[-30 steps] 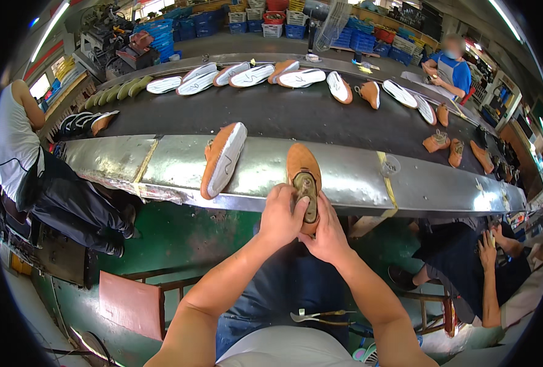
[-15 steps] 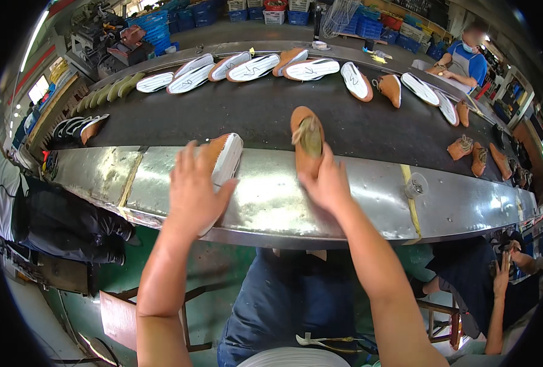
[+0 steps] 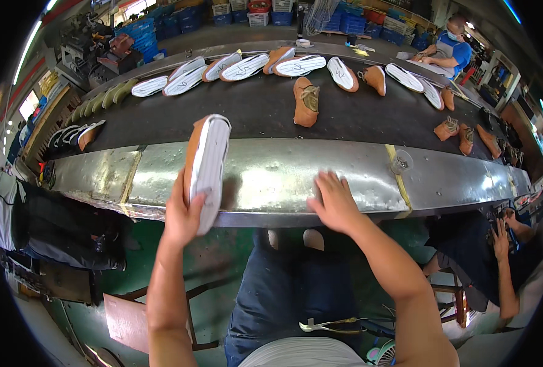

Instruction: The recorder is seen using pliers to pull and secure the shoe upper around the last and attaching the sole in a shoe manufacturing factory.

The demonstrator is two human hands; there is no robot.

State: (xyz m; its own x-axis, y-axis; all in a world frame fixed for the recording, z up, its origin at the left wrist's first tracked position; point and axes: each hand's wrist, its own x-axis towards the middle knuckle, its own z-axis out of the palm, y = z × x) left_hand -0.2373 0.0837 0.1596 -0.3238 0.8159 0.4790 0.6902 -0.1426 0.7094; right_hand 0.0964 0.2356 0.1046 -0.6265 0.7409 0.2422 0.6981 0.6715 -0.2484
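Observation:
My left hand (image 3: 182, 211) grips a shoe (image 3: 209, 162) with a brown upper and a ribbed white sole. The shoe is held up over the metal ledge, its sole turned to the right and toward me. Fingers spread, my right hand (image 3: 335, 205) hovers above the ledge (image 3: 268, 177) and holds nothing. Beyond it, on the dark belt (image 3: 247, 110), lies a brown shoe upper (image 3: 305, 104) with tan laces, apart from my hand.
White-soled shoes (image 3: 245, 67) line the belt's far side. More brown uppers (image 3: 466, 139) lie at right. A clear cup (image 3: 401, 161) stands on the ledge. Pincers (image 3: 329, 324) rest on my lap. A masked person (image 3: 452, 52) sits across; others sit beside me.
My right hand has let go of the brown upper, which now lies farther off on the belt, and drawn back. My left hand has taken hold of the white-soled shoe and lifted it.

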